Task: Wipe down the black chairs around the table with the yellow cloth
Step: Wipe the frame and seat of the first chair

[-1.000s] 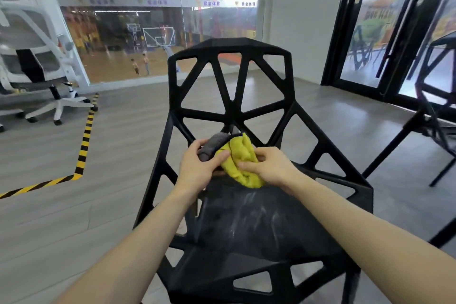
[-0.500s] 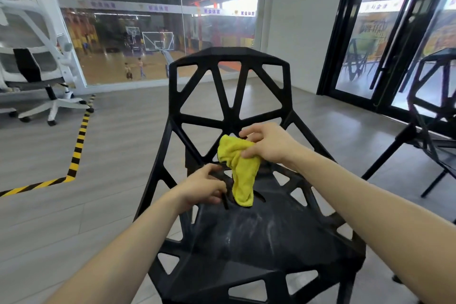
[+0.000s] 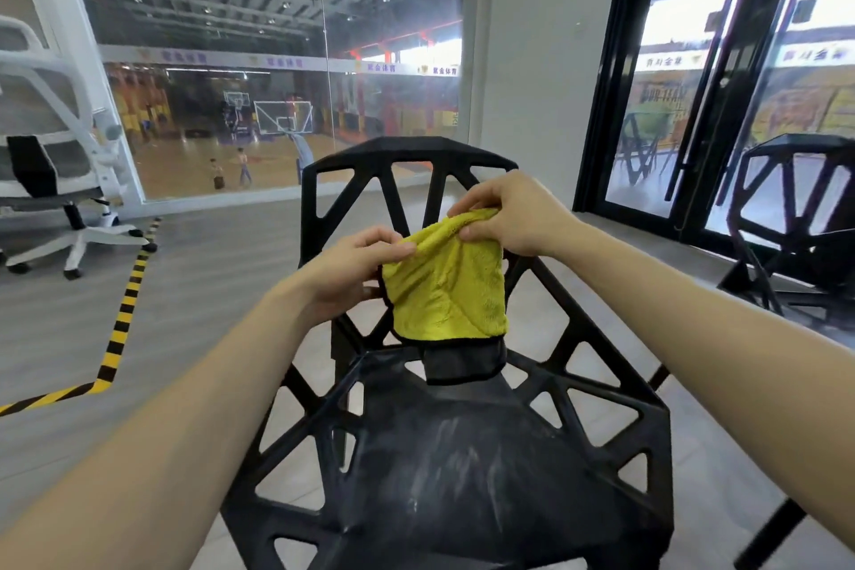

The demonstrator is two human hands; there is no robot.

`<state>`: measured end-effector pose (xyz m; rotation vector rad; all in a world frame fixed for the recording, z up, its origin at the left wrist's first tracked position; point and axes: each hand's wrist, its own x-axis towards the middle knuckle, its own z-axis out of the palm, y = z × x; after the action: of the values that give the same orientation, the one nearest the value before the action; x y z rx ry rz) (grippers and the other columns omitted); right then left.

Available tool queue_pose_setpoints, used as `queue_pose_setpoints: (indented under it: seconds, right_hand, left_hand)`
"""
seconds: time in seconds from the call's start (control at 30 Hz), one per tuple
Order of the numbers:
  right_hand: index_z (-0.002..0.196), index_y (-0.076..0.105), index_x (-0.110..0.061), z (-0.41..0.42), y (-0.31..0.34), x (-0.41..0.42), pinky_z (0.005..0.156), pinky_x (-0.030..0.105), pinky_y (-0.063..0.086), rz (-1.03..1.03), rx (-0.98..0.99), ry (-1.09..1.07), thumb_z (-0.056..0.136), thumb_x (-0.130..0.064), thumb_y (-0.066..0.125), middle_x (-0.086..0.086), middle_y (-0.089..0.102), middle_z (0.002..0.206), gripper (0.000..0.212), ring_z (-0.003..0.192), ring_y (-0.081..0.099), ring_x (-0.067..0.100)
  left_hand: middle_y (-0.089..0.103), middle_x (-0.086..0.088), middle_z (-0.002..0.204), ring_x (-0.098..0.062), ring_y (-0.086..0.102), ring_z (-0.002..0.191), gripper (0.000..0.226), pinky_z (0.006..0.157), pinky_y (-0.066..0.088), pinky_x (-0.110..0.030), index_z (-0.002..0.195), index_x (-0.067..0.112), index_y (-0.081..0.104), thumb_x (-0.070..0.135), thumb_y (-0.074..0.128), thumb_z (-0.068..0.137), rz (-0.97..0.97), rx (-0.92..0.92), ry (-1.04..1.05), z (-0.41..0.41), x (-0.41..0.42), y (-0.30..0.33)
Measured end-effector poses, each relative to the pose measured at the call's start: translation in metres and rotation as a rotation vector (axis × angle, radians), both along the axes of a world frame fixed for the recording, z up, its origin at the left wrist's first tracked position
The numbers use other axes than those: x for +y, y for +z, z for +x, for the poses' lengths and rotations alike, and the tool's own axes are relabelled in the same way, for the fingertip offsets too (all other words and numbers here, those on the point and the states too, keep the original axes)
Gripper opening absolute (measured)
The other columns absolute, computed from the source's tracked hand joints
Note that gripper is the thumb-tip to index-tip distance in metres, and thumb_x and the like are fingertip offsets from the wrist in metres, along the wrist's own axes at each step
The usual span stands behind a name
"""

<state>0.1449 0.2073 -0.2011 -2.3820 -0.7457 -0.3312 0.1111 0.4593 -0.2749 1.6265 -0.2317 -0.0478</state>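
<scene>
While both grips pinching yellow cloth [image 3: 446, 282] above black chair [image 3: 462, 467]: white office chair [image 3: 51, 181] far L.

Fuzzy yellow cloth [image 3: 446, 287]; matt black chair [image 3: 462, 467]

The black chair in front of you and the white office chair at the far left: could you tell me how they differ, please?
The black chair is a rigid frame of open triangular cut-outs; the white office chair has a mesh back. The black chair stands close beneath both hands, its seat showing pale smears; the white office chair stands far off by the glass wall. The white office chair rests on a wheeled star base; the black chair's visible leg is straight. Both are unoccupied.
</scene>
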Motion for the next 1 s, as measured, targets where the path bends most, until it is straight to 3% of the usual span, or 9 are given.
queue_pose_setpoints:
  seconds: [0.13, 0.3, 0.37, 0.43, 0.53, 0.67, 0.77, 0.9, 1.0]
  right_hand:
    - [0.098, 0.085, -0.031, 0.001, 0.009, -0.005, 0.087, 0.029, 0.056, 0.066, -0.079, -0.077, 0.076, -0.024, 0.094, -0.012, 0.075, 0.093, 0.025, 0.091, 0.066, 0.001]
    - [0.092, 0.084, -0.026, 0.001, 0.02, -0.015, 0.057, 0.004, 0.04, 0.111, -0.147, -0.198, 0.074, -0.023, 0.095, -0.018, 0.068, 0.078, 0.022, 0.074, 0.063, -0.004]
    - [0.097, 0.084, -0.03, 0.001, 0.023, -0.014, 0.06, 0.009, 0.042, 0.095, -0.128, -0.179, 0.077, -0.023, 0.094, -0.017, 0.069, 0.084, 0.023, 0.082, 0.064, -0.002]
    - [0.103, 0.084, -0.033, 0.0, 0.024, -0.016, 0.068, 0.012, 0.044, 0.072, -0.117, -0.158, 0.081, -0.023, 0.091, -0.016, 0.071, 0.092, 0.025, 0.087, 0.064, 0.001]
    - [0.108, 0.084, -0.027, -0.004, 0.028, -0.028, 0.088, 0.022, 0.047, 0.016, -0.152, -0.155, 0.086, -0.027, 0.088, -0.012, 0.075, 0.109, 0.023, 0.099, 0.062, 0.006]
    - [0.111, 0.082, -0.024, -0.005, 0.028, -0.058, 0.078, 0.026, 0.053, -0.01, 0.058, -0.123, 0.079, -0.036, 0.094, -0.006, 0.076, 0.096, 0.036, 0.085, 0.065, 0.01]
    - [0.112, 0.081, -0.019, 0.004, 0.015, -0.074, 0.089, 0.037, 0.059, -0.052, 0.171, -0.104, 0.079, -0.023, 0.094, 0.008, 0.076, 0.096, 0.036, 0.089, 0.072, 0.021]
    - [0.104, 0.068, -0.011, 0.016, 0.009, -0.081, 0.081, 0.037, 0.046, -0.407, -0.185, -0.321, 0.104, -0.019, 0.059, 0.008, 0.062, 0.103, 0.013, 0.095, 0.062, 0.028]
    - [0.116, 0.056, -0.01, 0.009, 0.006, -0.076, 0.077, 0.034, 0.042, -0.252, -0.029, -0.311, 0.108, -0.024, 0.051, 0.011, 0.061, 0.119, 0.016, 0.094, 0.057, 0.024]
  left_hand:
    - [0.075, -0.003, 0.094, -0.02, 0.07, 0.089, 0.023, 0.083, 0.055, -0.033, 0.091, 0.017, 0.063, 0.032, 0.079, 0.097, 0.265, -0.061, -0.017, 0.005, 0.0, 0.024]
    - [0.077, 0.006, 0.125, -0.011, 0.073, 0.114, 0.049, 0.098, 0.054, -0.034, 0.134, 0.028, 0.065, 0.054, 0.077, 0.094, 0.538, -0.123, -0.047, 0.007, -0.021, 0.044]
    - [0.077, 0.002, 0.122, -0.01, 0.072, 0.11, 0.047, 0.095, 0.057, -0.035, 0.134, 0.031, 0.071, 0.053, 0.08, 0.093, 0.601, -0.219, 0.005, 0.011, -0.043, 0.04]
    - [0.08, -0.004, 0.1, -0.016, 0.075, 0.092, 0.019, 0.083, 0.059, -0.041, 0.113, 0.021, 0.082, 0.033, 0.079, 0.098, 0.66, -0.375, 0.147, 0.022, -0.057, 0.035]
    - [0.075, -0.009, 0.082, -0.022, 0.069, 0.079, 0.012, 0.077, 0.057, -0.045, 0.096, 0.014, 0.083, 0.021, 0.074, 0.099, 0.707, -0.517, 0.251, 0.033, -0.058, 0.045]
    - [0.066, 0.011, 0.074, -0.007, 0.058, 0.071, 0.015, 0.065, 0.042, -0.016, 0.099, 0.022, 0.082, 0.015, 0.07, 0.103, 0.86, -0.602, 0.288, 0.035, -0.039, 0.081]
    - [0.066, 0.013, 0.084, -0.014, 0.063, 0.085, 0.016, 0.075, 0.046, -0.022, 0.107, 0.021, 0.081, 0.013, 0.067, 0.106, 0.899, -0.639, 0.335, 0.038, -0.02, 0.106]
    - [0.072, 0.008, 0.094, -0.022, 0.066, 0.098, 0.024, 0.093, 0.053, -0.039, 0.11, 0.025, 0.082, 0.011, 0.063, 0.106, 1.06, -0.676, 0.328, 0.039, 0.001, 0.125]
    - [0.07, 0.007, 0.092, -0.019, 0.064, 0.089, 0.027, 0.087, 0.046, -0.032, 0.109, 0.027, 0.082, 0.011, 0.061, 0.107, 1.116, -0.689, 0.321, 0.034, 0.003, 0.131]
